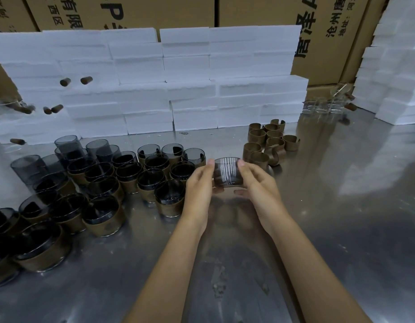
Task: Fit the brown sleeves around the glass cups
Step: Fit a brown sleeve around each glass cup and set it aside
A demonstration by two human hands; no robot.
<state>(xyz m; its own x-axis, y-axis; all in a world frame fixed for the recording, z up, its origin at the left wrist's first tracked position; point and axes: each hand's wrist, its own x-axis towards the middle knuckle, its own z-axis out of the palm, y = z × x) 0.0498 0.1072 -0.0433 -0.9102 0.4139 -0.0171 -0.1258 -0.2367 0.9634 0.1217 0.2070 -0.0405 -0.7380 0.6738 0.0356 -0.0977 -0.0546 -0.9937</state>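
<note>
A dark smoked glass cup (227, 172) with bright vertical streaks on its wall is held above the steel table between my left hand (199, 183) and my right hand (257, 180). Both hands grip its sides with fingertips at the rim. No brown sleeve shows on it. A cluster of empty brown sleeves (267, 143) stands just beyond my right hand. To the left stand several dark cups with brown sleeves around them (103, 213), and behind them several bare grey cups (68, 145).
Stacked white foam blocks (155, 85) form a wall at the back, with more foam (397, 66) at the right. Clear glasses (323, 106) sit at the far right. Cardboard boxes (248, 10) stand behind. The reflective steel table (341, 206) spreads to the right.
</note>
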